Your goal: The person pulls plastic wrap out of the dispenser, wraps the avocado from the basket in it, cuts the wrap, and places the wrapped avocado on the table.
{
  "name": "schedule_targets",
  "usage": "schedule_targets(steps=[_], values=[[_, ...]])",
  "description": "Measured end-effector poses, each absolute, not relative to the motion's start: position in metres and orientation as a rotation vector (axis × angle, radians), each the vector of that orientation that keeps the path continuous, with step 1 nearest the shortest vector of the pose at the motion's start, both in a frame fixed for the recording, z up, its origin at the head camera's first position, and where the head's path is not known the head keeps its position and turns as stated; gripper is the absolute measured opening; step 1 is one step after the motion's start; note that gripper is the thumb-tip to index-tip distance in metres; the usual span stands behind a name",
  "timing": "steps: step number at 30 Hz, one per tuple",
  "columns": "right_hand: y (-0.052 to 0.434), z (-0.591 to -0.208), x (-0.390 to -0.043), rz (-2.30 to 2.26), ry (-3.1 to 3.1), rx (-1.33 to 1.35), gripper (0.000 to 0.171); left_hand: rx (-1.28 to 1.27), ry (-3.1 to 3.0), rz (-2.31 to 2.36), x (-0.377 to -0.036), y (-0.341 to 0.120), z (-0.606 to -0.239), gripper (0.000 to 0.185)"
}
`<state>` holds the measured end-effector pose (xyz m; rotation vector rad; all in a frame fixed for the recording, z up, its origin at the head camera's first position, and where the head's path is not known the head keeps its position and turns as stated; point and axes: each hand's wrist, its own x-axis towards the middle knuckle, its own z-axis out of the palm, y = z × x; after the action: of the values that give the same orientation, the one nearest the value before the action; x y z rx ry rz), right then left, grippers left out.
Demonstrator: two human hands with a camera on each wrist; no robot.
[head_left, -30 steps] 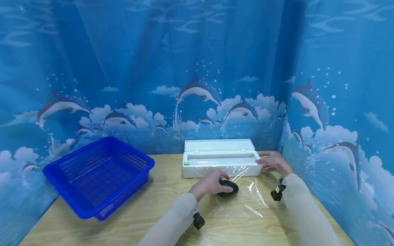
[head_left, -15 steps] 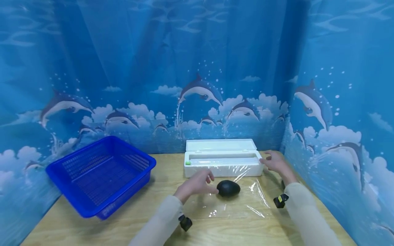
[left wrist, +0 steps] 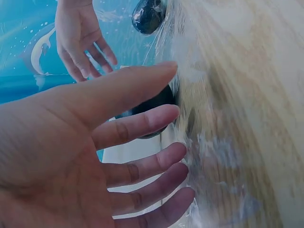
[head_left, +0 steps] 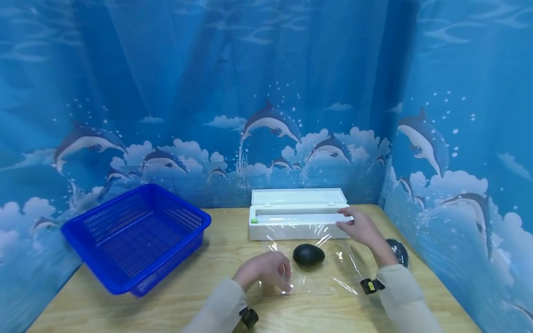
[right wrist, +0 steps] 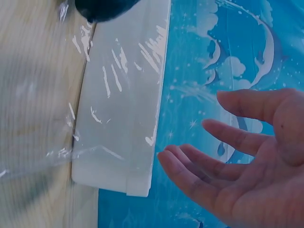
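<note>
A dark, pear-shaped avocado [head_left: 308, 255] lies on a sheet of clear cling film [head_left: 320, 280] spread over the table. The film runs out from a white cling film dispenser [head_left: 301, 231], whose lid is raised and which has a green slider [head_left: 254, 221] at its left end. My left hand [head_left: 264, 270] is at the film's near left part, fingers spread and bent slightly in the left wrist view; whether the tips touch the film I cannot tell. At the dispenser's right end hovers my right hand [head_left: 360, 226], its fingers relaxed and holding nothing in the right wrist view.
To the left stands a blue plastic basket [head_left: 200, 226] with perforated walls. Behind my right wrist, a second dark avocado [head_left: 399, 253], shiny with film around it, sits near the table's right edge. Blue dolphin curtains [head_left: 187, 92] close off the back and sides.
My left hand has let go of the avocado and moved back toward the film's near edge. My right hand has shifted left over the dispenser's end, bringing the wrapped avocado into view.
</note>
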<state>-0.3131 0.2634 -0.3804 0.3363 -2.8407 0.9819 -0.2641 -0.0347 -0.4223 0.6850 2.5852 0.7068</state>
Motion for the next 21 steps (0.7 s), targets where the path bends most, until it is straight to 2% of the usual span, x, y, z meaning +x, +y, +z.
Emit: schedule_targets(steps=[10,17,21], values=[[0.256,-0.379,-0.309,1.004,-2.826,0.416,0.037,0.790,2.653,0.546,-0.256,-0.028,-0.426,0.023],[0.254,-0.379,-0.307,0.999,-2.854,0.447,0.034,0.706,2.719,0.471,-0.248,-0.023,-0.428,0.029],[0.253,-0.380,-0.306,1.000,-2.864,0.462,0.033,0.700,2.740,0.452,-0.247,-0.022,-0.430,0.026]])
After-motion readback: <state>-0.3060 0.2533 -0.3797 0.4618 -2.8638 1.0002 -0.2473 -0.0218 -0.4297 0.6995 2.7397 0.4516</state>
